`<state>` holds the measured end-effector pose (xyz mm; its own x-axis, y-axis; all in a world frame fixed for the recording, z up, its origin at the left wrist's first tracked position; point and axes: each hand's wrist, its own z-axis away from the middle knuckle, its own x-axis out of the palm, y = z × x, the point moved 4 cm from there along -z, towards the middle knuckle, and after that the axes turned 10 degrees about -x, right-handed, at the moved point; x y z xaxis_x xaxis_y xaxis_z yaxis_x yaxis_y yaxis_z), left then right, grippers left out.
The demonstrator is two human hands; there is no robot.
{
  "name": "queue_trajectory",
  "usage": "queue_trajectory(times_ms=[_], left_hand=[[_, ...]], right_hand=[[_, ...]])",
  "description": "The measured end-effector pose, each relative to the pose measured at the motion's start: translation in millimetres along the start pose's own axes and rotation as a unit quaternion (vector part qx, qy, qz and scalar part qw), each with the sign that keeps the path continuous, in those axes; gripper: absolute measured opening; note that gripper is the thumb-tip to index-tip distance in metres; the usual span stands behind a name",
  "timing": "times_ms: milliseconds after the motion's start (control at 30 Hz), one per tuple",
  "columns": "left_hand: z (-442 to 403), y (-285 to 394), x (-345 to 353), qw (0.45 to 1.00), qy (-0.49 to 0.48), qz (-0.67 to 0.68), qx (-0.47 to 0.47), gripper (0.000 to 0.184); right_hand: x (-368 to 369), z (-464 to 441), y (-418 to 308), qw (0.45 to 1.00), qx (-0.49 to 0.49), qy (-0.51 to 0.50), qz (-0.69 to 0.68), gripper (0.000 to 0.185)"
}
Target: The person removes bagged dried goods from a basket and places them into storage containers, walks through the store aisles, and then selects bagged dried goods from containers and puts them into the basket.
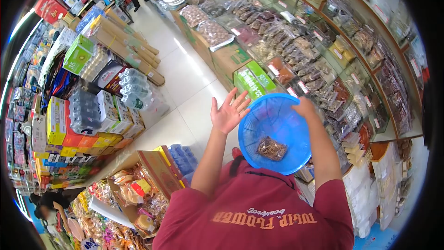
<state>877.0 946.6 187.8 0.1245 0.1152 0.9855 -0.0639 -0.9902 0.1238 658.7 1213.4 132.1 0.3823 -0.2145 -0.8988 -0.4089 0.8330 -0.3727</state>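
the right hand point(304, 107) grips the basket point(276, 113) by its rim, apparently to steady it. the packet point(272, 148) lies inside, bodyward of that hand. the left hand point(228, 113), spread wide and empty, is beside the opposite edge. beyond it sits a box point(254, 81), likely for display.

Blue basket point(298, 132): one clear packet point(271, 148) inside | pale tiled floor point(187, 85): stacked cartons point(111, 113)

The round blue plastic basin point(253, 127) has fine ribbed lines; its clear packet of thin strips point(271, 149) seems mottled brown under glare. At the basin's six o'clock, the maroon short-sleeved shirt point(252, 199) carries orange and white lettering; at eleven, the green cardboard box point(254, 79) shows white characters.
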Motion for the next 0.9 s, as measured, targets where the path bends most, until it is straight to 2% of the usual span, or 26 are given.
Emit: queue_trajectory(times_ms=[67, 100, 133, 200, 233, 267, 333, 367, 400, 467, 500, 533, 600, 667, 733, 900], left_hand=[[9.8, 19.3, -20.3, 0.982, 0.075, -0.173, 0.006, 0.075], [11.9, 26.8, -17.4, 0.971, 0.127, -0.203, 0.020, 0.063], [19.9, 32.1, -21.4, 0.971, 0.140, -0.195, 0.014, 0.063], [13.2, 62.9, -18.2, 0.900, 0.185, -0.395, -0.001, 0.052], [9.1, 76.3, -13.3, 0.885, 0.220, -0.411, -0.001, 0.038], [-1.2, 92.7, -5.7, 0.883, 0.207, -0.420, 0.014, 0.038], [-14.8, 125.4, -0.7, 0.760, 0.272, -0.591, 0.015, 0.033], [-25.0, 144.2, -2.1, 0.713, 0.272, -0.644, 0.047, 0.029], [-36.2, 161.7, -6.6, 0.709, 0.276, -0.647, 0.052, 0.029], [-58.2, 196.2, -16.2, 0.544, 0.321, -0.770, 0.089, 0.035], [-67.0, 212.0, -27.9, 0.502, 0.350, -0.783, 0.114, 0.040], [-72.8, 220.8, -38.5, 0.496, 0.354, -0.784, 0.114, 0.040], [-81.1, 239.4, -74.3, 0.295, 0.453, -0.833, -0.116, 0.046], [-86.0, 267.7, -101.7, 0.288, 0.462, -0.834, -0.092, 0.046], [-103.3, 299.6, -99.8, 0.233, 0.409, -0.874, -0.120, 0.046], [-121.1, 376.8, -107.7, 0.219, 0.466, -0.855, -0.054, 0.032]], right_hand=[[7.7, -28.9, -16.3, 0.998, -0.066, -0.010, 0.016, 0.040], [12.9, -47.1, -28.0, 0.995, -0.081, -0.050, 0.015, 0.040], [22.3, -57.8, -42.2, 0.991, -0.095, -0.089, 0.012, 0.041], [34.3, -78.7, -75.9, 0.989, -0.079, -0.122, -0.030, 0.038], [41.3, -95.5, -94.5, 0.988, -0.108, -0.106, -0.004, 0.037], [52.3, -108.7, -112.7, 0.986, -0.138, -0.089, 0.024, 0.036], [61.4, -133.0, -166.4, 0.971, -0.200, -0.119, 0.061, 0.035], [61.6, -140.2, -192.9, 0.970, -0.207, -0.107, 0.062, 0.034], [61.1, -147.0, -219.2, 0.970, -0.213, -0.098, 0.062, 0.034], [48.2, -159.1, -272.1, 0.964, -0.233, -0.119, 0.053, 0.034], [43.7, -168.4, -293.7, 0.958, -0.246, -0.139, 0.047, 0.034], [42.4, -181.2, -310.9, 0.957, -0.252, -0.140, 0.043, 0.034], [38.6, -210.6, -339.3, 0.948, -0.275, -0.148, 0.063, 0.036], [65.2, -250.0, -347.1, 0.947, -0.272, -0.159, 0.067, 0.036], [64.5, -289.7, -362.3, 0.948, -0.269, -0.153, 0.075, 0.036], [48.4, -351.8, -412.9, 0.936, -0.304, -0.171, 0.040, 0.039]])
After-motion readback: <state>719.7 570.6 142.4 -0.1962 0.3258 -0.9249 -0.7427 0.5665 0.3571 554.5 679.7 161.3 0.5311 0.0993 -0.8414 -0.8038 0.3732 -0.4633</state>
